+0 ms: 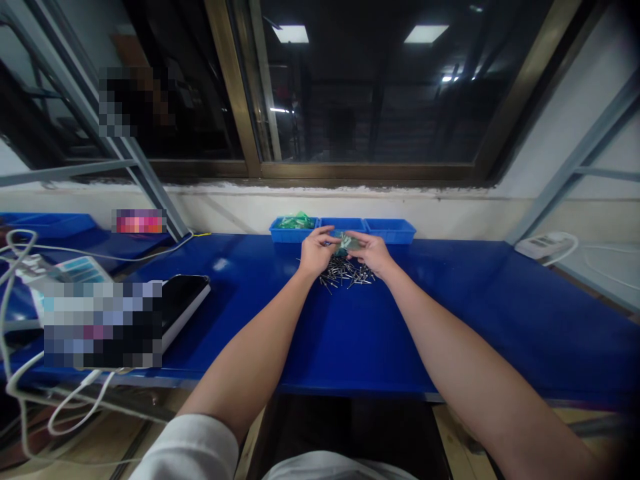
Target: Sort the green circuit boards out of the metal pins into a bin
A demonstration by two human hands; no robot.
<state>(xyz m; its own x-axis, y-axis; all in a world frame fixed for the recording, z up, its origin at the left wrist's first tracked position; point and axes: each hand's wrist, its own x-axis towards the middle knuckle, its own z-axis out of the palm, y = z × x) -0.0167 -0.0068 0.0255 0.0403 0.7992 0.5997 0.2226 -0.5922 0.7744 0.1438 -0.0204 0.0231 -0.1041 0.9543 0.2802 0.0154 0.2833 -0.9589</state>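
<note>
Between my two hands, over the middle of the blue table, is a small see-through greenish plastic bag (346, 241) with some pale or metallic bits in it. My left hand (315, 253) pinches the bag's left side, and my right hand (374, 255) grips its right side. Right below them lies a loose pile of thin metal pieces (345, 275), like rivets or pins; their exact kind is too small to tell. Just behind the hands stand blue bins (390, 233) in a row of three. Green plastic bags (297, 221) fill the left one.
At the left, a dark-screened device (187, 290) and white cables (90, 400) lie by the table's edge. A white power strip (543, 245) sits at the right rear. Grey metal posts (150, 187) rise on both sides, and a window (370, 87) is behind.
</note>
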